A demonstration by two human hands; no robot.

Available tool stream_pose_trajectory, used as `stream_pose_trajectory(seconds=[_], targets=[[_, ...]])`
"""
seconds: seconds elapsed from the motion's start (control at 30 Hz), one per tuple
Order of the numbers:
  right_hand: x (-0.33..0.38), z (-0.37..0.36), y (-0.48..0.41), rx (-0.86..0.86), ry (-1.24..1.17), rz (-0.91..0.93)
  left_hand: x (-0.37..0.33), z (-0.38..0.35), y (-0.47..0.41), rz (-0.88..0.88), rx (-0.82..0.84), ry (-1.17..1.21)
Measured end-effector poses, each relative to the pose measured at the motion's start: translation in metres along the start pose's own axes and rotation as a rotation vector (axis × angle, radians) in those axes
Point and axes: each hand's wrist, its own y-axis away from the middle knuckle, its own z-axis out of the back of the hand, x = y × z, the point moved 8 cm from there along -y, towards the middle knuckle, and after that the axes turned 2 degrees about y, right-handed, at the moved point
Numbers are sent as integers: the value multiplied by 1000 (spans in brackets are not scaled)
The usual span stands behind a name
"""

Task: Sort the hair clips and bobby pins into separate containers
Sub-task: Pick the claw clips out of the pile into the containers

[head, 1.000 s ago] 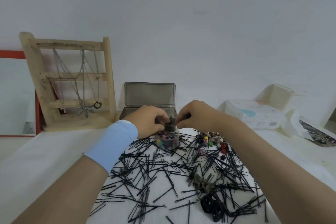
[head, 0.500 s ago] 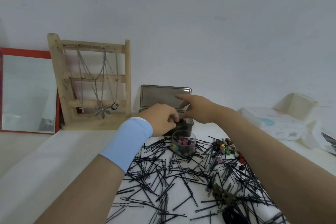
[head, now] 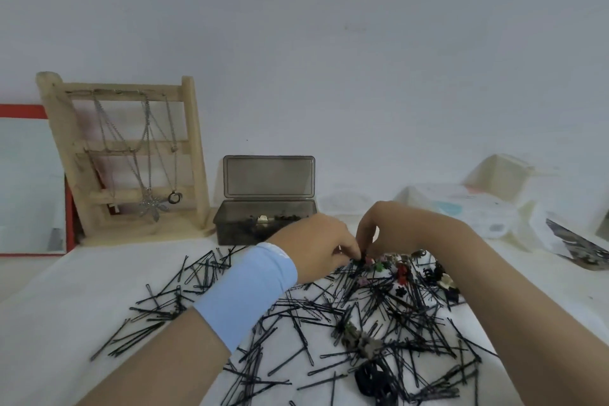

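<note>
Left hand (head: 316, 249) and right hand (head: 400, 229) are curled over hair clips (head: 400, 271); grasp cannot be told; one clip should be pinched clear of bobby pins (head: 369, 298) beneath.

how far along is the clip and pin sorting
Early. Done: a few clips lie in the open dark box. In hand: left hand and right hand meet fingertips at the small coloured clips. Left: black bobby pins cover the cloth, unsorted, plus bigger clips among them.
</note>
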Motion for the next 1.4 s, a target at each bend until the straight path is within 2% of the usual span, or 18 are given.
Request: stream_pose_trajectory(seconds=[0.13,0.23,0.4,0.63,0.83,0.97,1.07,1.2,1.33,1.4], targets=[[-6,-7,0,8,42,2,-20,-37,-16,-60,207,-90],[-7,-8,1,15,50,-5,-16,-48,-24,-18,264,-86],[-5,-13,1,24,57,10,-2,-36,-25,64,237,24],[-8,-9,4,29,-23,20,21,8,-10,180,102,276],[-12,4,10,6,-234,26,48,29,-2,240,18,143],[-1,18,2,-175,-319,59,76,37,9,329,19,-45],[26,15,-6,-245,-357,144,85,32,11,353,56,-57],[56,4,-19,-196,-334,247,87,27,11,349,117,5],[31,23,-22,-243,-296,177,92,40,11,346,20,-5],[13,21,-21,-172,-166,122,87,43,8,321,-29,-7]])
